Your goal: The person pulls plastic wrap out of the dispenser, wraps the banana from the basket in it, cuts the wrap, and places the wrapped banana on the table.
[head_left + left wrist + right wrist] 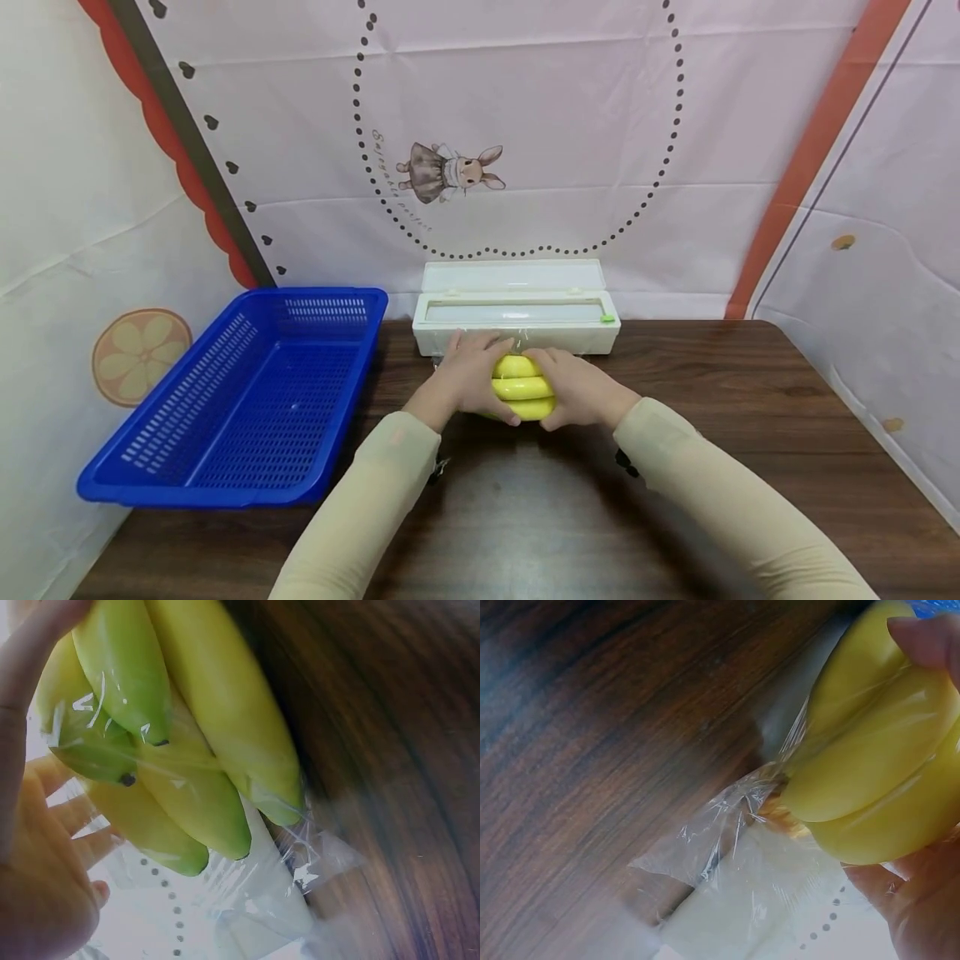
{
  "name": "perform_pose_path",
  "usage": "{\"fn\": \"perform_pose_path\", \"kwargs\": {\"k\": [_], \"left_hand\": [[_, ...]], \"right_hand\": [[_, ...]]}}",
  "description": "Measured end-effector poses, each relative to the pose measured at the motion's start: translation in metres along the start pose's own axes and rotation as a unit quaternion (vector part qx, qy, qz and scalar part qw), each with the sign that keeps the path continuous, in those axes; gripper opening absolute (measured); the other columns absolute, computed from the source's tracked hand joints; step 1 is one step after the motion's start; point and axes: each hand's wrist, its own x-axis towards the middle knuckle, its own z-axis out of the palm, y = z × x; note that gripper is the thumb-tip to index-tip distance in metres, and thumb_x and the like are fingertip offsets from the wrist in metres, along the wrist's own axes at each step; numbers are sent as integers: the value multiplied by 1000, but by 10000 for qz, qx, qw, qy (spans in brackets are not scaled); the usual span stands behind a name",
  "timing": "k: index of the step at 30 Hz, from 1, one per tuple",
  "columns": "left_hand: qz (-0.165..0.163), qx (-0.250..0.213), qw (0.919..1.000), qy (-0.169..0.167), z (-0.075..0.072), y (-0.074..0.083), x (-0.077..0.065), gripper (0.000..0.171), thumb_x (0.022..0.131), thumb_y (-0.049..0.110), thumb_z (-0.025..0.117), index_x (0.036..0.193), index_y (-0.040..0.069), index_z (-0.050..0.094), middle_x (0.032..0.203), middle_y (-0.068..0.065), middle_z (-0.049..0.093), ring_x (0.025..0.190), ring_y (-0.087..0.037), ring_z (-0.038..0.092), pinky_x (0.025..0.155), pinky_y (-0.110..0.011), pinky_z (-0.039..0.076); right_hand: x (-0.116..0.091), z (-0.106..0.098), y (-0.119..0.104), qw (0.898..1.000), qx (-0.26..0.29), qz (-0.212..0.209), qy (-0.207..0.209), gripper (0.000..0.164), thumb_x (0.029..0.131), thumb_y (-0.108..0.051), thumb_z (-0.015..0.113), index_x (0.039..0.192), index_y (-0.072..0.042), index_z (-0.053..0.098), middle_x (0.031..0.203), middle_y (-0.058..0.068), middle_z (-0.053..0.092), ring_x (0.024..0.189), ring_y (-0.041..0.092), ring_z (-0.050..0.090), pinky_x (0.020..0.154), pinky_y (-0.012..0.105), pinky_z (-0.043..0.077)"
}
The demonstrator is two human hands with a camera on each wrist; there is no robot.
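Between my two hands is a bunch of yellow bananas [522, 388] with greenish tips, covered in clear plastic film. My left hand [472, 375] grips its left end, thumb on the near side and fingers behind. On the opposite end, my right hand [581, 387] holds it the same way. In the left wrist view the bananas [217, 712] show dark tips, and loose film [322, 859] bunches past them. Crumpled film [705, 832] also sticks out from the other end in the right wrist view. Right behind the bunch stands a white film dispenser box [517, 337] with its lid raised.
A blue plastic basket [367, 367] with slotted walls sits at the left of the dark wooden table [720, 400]. The dispenser carries a small green slider [607, 318] at its right. A printed cloth [570, 125] hangs behind the table.
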Motion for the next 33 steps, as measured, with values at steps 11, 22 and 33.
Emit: {"fn": "perform_pose_path", "kwargs": {"k": [11, 22, 33], "left_hand": [[183, 750, 9969, 163, 10, 5, -9, 111, 57, 42, 87, 147, 16, 28, 133, -9, 45, 120, -26, 46, 102, -42, 39], [186, -290, 9992, 197, 10, -9, -7, 100, 57, 35, 86, 140, 11, 37, 127, -6, 51, 111, -21, 50, 96, -37, 43], [280, -1474, 9887, 76, 7, -18, -4, 86, 54, 30, 85, 129, 6, 48, 112, -4, 57, 94, -17, 51, 85, -34, 45]], "right_hand": [[-1, -2, 0, 9999, 76, 72, 16, 92, 61, -32, 81, 139, -11, 35, 124, 8, 47, 94, 18, 52, 82, 36, 47], [-3, -1, 2, 9953, 906, 134, 314, 103, 62, -36, 82, 147, -13, 29, 124, 3, 45, 89, 13, 51, 79, 32, 46], [-2, -1, 9, 9703, 2334, 597, 212, 86, 60, -32, 87, 134, -20, 43, 114, -7, 53, 88, 15, 54, 78, 32, 47]]}}
